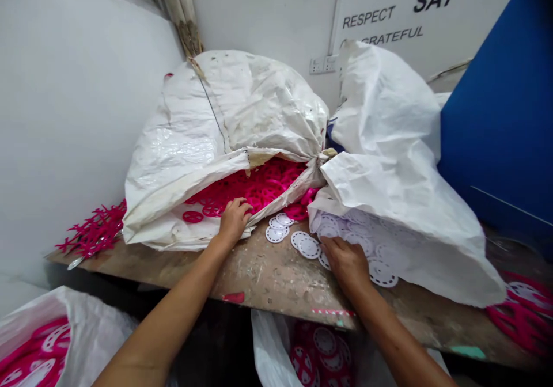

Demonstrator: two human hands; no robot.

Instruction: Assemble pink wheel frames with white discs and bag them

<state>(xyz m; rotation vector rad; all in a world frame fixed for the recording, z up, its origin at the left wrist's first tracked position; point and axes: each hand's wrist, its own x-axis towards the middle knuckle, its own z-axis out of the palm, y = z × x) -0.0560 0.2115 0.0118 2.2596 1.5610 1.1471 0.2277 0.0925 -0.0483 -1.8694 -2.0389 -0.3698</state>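
Note:
My left hand [234, 221] is at the mouth of a large white woven sack [173, 156], its fingers loosely bent and slightly apart over pink plastic wheel-shaped pieces [263, 188]. Nothing shows held in it. My right hand [349, 259] is at the opening of a second white sack [401, 203], fingertips together at the edge of a white plastic disc [325, 260] with slots round its rim. More white discs [309, 247] lie on the worn table [276, 277] between my hands, and others fill the second sack's mouth.
Branching pink plastic pieces [97, 228] lie at the table's left end; larger pink wheels [522, 312] are at the right. Below stand white bags [93, 335] holding pink wheels with white discs [324, 341]. A blue panel [501, 122] rises at right.

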